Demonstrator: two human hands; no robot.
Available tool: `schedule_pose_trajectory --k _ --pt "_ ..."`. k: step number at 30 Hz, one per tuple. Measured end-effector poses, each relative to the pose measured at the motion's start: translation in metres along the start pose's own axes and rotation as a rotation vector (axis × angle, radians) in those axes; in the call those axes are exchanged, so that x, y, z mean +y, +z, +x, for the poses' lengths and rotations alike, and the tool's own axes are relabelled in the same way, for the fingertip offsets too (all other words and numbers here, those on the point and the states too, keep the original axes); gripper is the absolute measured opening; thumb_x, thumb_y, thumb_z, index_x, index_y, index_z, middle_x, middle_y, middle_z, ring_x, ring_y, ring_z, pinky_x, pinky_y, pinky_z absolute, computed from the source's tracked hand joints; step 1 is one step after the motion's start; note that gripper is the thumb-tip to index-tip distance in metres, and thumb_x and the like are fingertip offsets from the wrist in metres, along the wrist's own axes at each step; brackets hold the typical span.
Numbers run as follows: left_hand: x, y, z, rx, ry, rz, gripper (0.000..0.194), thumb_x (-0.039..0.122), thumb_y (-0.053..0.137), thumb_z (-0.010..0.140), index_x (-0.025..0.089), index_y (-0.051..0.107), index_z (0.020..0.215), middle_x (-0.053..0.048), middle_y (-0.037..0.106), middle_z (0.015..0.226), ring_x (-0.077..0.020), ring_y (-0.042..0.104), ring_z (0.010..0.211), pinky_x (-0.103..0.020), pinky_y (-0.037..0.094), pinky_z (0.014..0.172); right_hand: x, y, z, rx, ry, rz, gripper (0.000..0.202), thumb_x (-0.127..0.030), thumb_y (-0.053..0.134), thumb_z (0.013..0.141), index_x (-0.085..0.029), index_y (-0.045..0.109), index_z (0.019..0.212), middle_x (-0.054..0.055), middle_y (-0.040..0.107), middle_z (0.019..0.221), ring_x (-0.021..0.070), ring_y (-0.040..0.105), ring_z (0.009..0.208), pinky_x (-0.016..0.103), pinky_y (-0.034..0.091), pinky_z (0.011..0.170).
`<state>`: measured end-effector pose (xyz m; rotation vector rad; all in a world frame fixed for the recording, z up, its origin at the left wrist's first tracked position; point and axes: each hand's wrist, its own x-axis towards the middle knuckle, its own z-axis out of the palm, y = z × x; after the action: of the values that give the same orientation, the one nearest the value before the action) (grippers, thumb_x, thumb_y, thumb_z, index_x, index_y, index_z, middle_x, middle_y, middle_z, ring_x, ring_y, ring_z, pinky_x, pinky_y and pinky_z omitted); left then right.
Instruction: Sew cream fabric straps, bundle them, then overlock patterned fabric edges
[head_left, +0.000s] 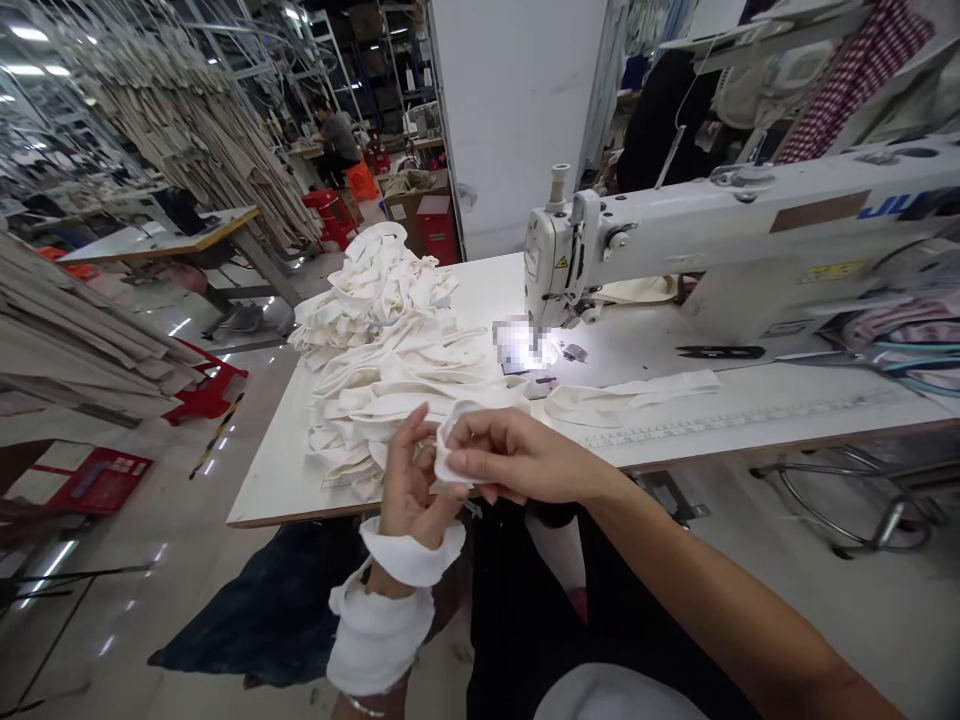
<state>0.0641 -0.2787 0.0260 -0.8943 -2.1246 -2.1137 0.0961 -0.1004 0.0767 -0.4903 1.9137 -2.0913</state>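
Note:
In front of the table edge, my right hand (510, 455) pinches a small folded loop of white fabric (448, 458) between thumb and fingers. My left hand (411, 485) is beside it, fingers loosely curled and apart, the fingertips close to the loop; whether they touch it is not clear. Several white fabric bands (382, 635) circle my left wrist and forearm. Just beyond my hands, a heap of white fabric strips (397, 370) covers the left part of the white table (262, 470).
A sewing machine (645, 240) stands at right, its needle area lit. Black thread snips (720, 352) and a flat fabric strip (630, 398) lie on the table, near a printed ruler (712, 425). A stool (855, 500) is at lower right. Hanging garments (82, 330) are at left.

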Motion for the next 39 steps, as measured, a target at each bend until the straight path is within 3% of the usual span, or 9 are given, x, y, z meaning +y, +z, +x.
schedule_pose_trajectory --k 4,13,17,21,25,30,32,35,39 --pt "0.007 0.004 0.004 -0.119 -0.067 0.090 0.023 0.041 0.070 0.079 0.018 0.072 0.080 -0.009 0.057 0.097 -0.0264 0.055 0.098 -0.038 0.049 0.085 -0.002 -0.013 -0.016 0.045 0.103 -0.031 0.029 -0.042 0.070 0.084 -0.014 0.064 0.082 -0.005 0.054 0.051 0.0042 0.042 0.038 0.014 0.031 0.034" --pt "0.010 -0.056 -0.026 0.291 -0.294 -0.447 0.043 0.042 0.068 0.079 0.017 0.048 0.050 -0.003 0.060 0.073 -0.0184 0.057 0.081 -0.035 0.053 0.081 0.021 -0.079 -0.068 0.192 0.108 0.111 0.025 -0.037 0.074 0.082 -0.014 0.068 0.075 -0.007 0.051 0.047 0.0031 0.039 0.037 0.015 0.030 0.035" --pt "0.012 -0.059 -0.033 0.154 -0.364 -0.275 0.023 0.040 0.072 0.074 0.017 0.069 0.073 -0.009 0.065 0.108 -0.0278 0.057 0.106 -0.036 0.051 0.085 0.026 -0.061 -0.058 0.158 0.093 0.221 0.025 -0.036 0.075 0.081 -0.015 0.065 0.072 -0.007 0.053 0.048 0.0031 0.044 0.037 0.013 0.035 0.036" --pt "0.020 -0.030 -0.029 -0.017 -0.274 0.017 0.075 0.069 0.068 0.069 0.022 0.060 0.127 -0.012 0.059 0.130 -0.0303 0.053 0.118 -0.035 0.043 0.096 0.021 -0.015 -0.029 -0.007 0.219 0.135 0.031 -0.041 0.076 0.078 -0.013 0.065 0.072 -0.005 0.057 0.050 0.0048 0.051 0.040 0.014 0.041 0.039" --pt "0.027 -0.014 -0.033 -0.216 -0.434 0.086 0.041 0.058 0.068 0.077 0.018 0.072 0.084 -0.004 0.063 0.073 -0.0157 0.056 0.068 -0.026 0.046 0.067 0.016 0.004 -0.016 -0.096 0.246 0.119 0.034 -0.045 0.076 0.077 -0.013 0.065 0.073 -0.004 0.059 0.052 0.0047 0.052 0.040 0.013 0.041 0.040" --pt "0.022 -0.056 -0.052 0.232 -0.483 -0.131 0.045 0.051 0.069 0.078 0.017 0.056 0.051 0.000 0.049 0.052 -0.0143 0.051 0.058 -0.024 0.041 0.054 0.024 -0.026 -0.033 -0.107 0.231 0.199 0.030 -0.041 0.074 0.080 -0.013 0.065 0.073 -0.005 0.057 0.050 0.0048 0.049 0.039 0.014 0.040 0.040" --pt "0.020 -0.070 -0.056 0.176 -0.467 -0.132 0.043 0.044 0.068 0.079 0.017 0.055 0.049 -0.002 0.051 0.054 -0.0174 0.054 0.064 -0.027 0.044 0.060 0.030 -0.031 -0.038 -0.082 0.213 0.233 0.028 -0.039 0.073 0.081 -0.013 0.066 0.075 -0.005 0.056 0.051 0.0046 0.049 0.040 0.015 0.040 0.041" --pt "0.018 -0.064 -0.054 -0.038 -0.469 0.024 0.028 0.040 0.063 0.085 0.015 0.071 0.075 -0.010 0.069 0.088 -0.0242 0.061 0.088 -0.033 0.047 0.080 0.036 -0.023 -0.035 -0.091 0.208 0.235 0.027 -0.039 0.072 0.082 -0.012 0.067 0.079 -0.004 0.059 0.055 0.0050 0.050 0.044 0.016 0.040 0.044" --pt "0.015 -0.028 -0.044 -0.189 -0.362 -0.050 0.059 0.062 0.049 0.088 0.019 0.057 0.129 -0.014 0.061 0.127 -0.0293 0.053 0.119 -0.040 0.039 0.102 0.038 -0.003 -0.024 -0.179 0.186 0.169 0.026 -0.038 0.068 0.086 -0.012 0.068 0.087 0.000 0.065 0.068 0.0055 0.054 0.052 0.016 0.041 0.050"
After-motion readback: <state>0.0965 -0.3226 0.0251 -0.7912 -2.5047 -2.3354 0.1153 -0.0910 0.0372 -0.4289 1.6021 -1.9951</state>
